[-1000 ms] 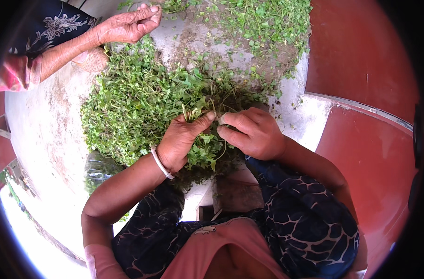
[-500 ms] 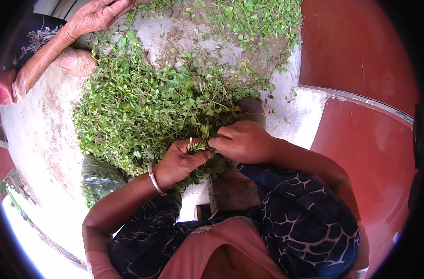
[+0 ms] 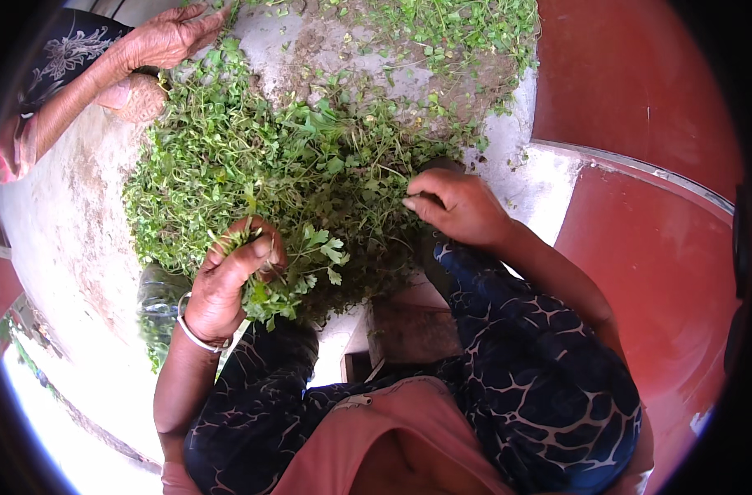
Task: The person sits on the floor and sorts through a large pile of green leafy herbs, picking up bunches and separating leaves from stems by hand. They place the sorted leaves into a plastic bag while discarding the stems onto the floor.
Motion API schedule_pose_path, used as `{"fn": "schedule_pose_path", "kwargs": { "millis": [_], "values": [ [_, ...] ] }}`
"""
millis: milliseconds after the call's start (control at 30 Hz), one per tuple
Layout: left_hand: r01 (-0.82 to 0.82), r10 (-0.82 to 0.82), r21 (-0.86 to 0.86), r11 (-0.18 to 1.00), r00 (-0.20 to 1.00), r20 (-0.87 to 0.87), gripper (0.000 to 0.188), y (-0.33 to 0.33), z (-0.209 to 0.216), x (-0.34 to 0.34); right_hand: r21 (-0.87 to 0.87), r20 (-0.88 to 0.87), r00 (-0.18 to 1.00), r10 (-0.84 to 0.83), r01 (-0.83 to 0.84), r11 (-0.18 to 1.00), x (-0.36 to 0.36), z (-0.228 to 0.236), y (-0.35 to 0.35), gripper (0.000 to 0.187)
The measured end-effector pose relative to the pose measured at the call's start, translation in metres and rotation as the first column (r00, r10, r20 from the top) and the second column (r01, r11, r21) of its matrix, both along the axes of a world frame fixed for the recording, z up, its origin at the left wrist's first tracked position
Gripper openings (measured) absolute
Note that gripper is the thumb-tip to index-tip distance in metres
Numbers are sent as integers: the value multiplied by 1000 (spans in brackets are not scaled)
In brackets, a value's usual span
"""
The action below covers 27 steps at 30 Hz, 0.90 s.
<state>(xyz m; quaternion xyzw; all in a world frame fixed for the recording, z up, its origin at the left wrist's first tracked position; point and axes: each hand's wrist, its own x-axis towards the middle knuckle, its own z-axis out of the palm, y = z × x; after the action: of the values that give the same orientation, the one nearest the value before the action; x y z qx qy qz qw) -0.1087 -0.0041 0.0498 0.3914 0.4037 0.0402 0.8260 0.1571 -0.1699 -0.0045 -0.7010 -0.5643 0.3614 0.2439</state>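
My left hand (image 3: 237,272) is closed round a bunch of leafy green herbs (image 3: 318,247), cut stem ends pointing up past the thumb and lobed leaves hanging out on the right. A white bangle is on that wrist. To the right, my right hand (image 3: 458,206) has thumb and forefinger drawn together in a pinch at the right edge of the herb pile; whatever lies between the fingertips is too small to make out. The wide pile of loose herbs (image 3: 202,181) spreads over the ground in front of me, green stems and leaves tangled together.
At the upper left, another person's hand (image 3: 169,37) reaches over the pile's far edge, a foot beside it. More herbs (image 3: 466,33) lie scattered at the far side on soil-strewn concrete. A clear plastic bag (image 3: 161,309) sits at the near left. Red floor (image 3: 640,256) spans the right.
My hands have drawn apart: the left moved left with its bunch, the right moved up and right. The other person's hand shifted slightly down and left.
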Motion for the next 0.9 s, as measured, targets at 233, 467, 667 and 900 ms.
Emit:
{"fn": "schedule_pose_path", "kwargs": {
  "millis": [233,467,667,900],
  "values": [
    [87,-89,23,996,992,86,31,0,8,-15,-45,-237,971,15,-26,999,-12,16,24,32],
    [89,28,-299,950,929,368,43,-9,20,-15,60,-608,736,299,-333,941,-59,39,60,63],
    [98,30,-282,954,908,419,48,-14,29,-30,-111,-850,504,157,-461,880,-84,45,55,14],
    [103,54,-301,948,881,471,43,-16,24,-56,-127,-862,506,29,-272,954,-65,41,50,9]
  ]
}}
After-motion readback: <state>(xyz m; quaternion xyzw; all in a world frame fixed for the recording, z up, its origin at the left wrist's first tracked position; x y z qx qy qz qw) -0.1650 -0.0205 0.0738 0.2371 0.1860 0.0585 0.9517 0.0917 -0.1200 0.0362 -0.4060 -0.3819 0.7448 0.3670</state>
